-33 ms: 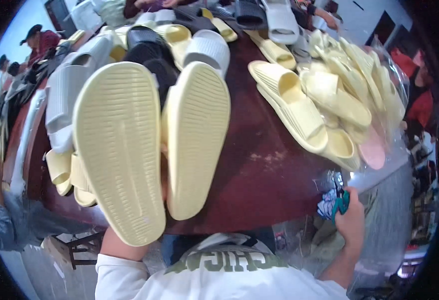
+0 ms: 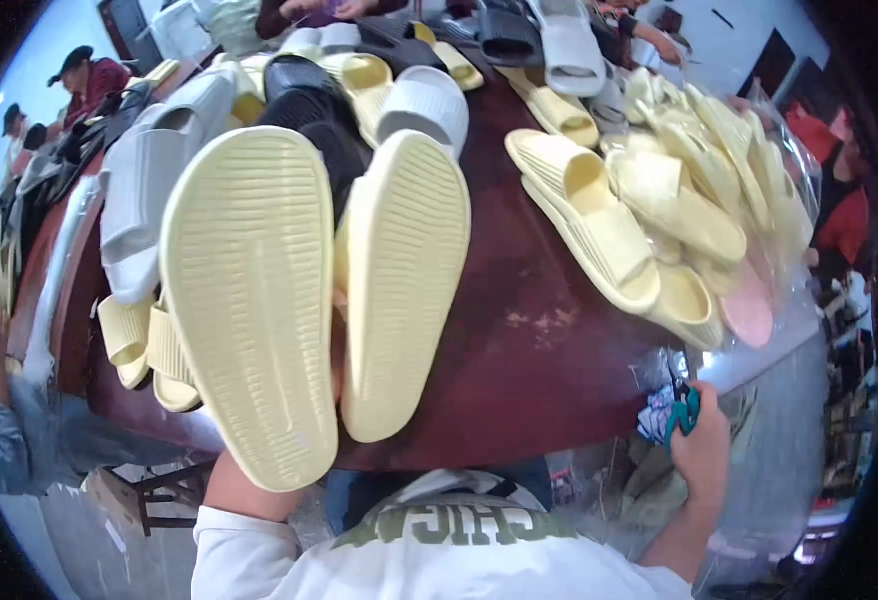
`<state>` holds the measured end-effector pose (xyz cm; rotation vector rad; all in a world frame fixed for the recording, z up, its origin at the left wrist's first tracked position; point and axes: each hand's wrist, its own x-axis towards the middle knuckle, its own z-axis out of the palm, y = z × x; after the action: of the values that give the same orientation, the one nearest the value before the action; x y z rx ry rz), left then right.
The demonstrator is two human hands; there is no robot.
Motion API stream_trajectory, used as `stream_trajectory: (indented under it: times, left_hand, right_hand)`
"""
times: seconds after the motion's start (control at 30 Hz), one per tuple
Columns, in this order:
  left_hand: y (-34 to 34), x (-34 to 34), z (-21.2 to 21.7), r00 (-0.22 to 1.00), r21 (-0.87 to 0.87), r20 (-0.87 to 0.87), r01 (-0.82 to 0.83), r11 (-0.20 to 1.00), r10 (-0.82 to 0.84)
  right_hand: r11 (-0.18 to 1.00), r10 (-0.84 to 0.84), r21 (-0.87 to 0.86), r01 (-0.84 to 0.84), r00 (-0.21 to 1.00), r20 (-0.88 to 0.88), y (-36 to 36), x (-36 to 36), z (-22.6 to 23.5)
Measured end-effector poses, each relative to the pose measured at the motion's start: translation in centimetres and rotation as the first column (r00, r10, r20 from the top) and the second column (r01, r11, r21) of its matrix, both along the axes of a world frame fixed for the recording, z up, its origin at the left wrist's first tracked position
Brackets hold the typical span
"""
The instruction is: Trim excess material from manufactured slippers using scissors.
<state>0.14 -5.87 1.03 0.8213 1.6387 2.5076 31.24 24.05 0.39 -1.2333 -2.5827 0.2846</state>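
Note:
A pair of pale yellow slippers is raised in front of me, ribbed soles toward me: one left sole [image 2: 249, 300] and one right sole [image 2: 406, 290]. My left hand [image 2: 338, 345] is closed on them from behind; only a bit of its fingers shows in the gap, the rest hidden. Low on the right, at the table's edge, my right hand [image 2: 701, 432] grips scissors [image 2: 685, 408] by their teal handles, the blades pointing away from me. A blue-and-white patterned bundle [image 2: 653, 415] lies against the scissors.
The dark red table [image 2: 529, 370] carries yellow slippers [image 2: 599, 230] on the right, some in clear plastic, and a pink piece [image 2: 747, 310]. Grey slippers [image 2: 144, 190] and black slippers [image 2: 309, 95] crowd the far left. A wooden stool [image 2: 154, 495] stands lower left. Other people work around.
The view has shifted slightly, so the slippers and table appear a little farther right. Both hands keep their hold.

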Motion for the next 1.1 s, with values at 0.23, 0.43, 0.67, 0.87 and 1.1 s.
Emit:
stream_trajectory:
  times: [0.23,0.43,0.67,0.87,1.1]
  left_hand:
    - [-0.7,3.4,0.7,0.947,-0.22,-0.287,-0.215,0.952,0.148]
    - [3.3,2.5,2.6,0.868,-0.392,-0.489,-0.307,0.867,0.086]
    - [2.7,2.2,1.7,0.35,-0.357,-0.93,-0.782,0.511,-0.114]
    - [3.8,1.1,0.2,0.389,-0.404,-0.91,-0.758,0.512,-0.142]
    - [4.9,1.5,-0.7,0.387,-0.405,-0.908,-0.723,0.56,-0.159]
  right_hand:
    - [0.989,0.149,0.016,-0.149,0.965,-0.217,-3.5,-3.3,1.2]
    - [0.658,0.187,-0.466,-0.591,0.728,-0.659,-3.9,-8.5,-0.2]
    - [0.694,0.37,-0.29,-0.659,0.672,-0.641,-4.3,-11.9,-0.2]
    - [0.749,0.626,0.051,-0.66,0.681,-0.378,-4.7,-13.0,-1.1]
    - [0.798,0.555,0.033,-0.601,0.714,-0.427,-4.6,-13.1,-1.4]
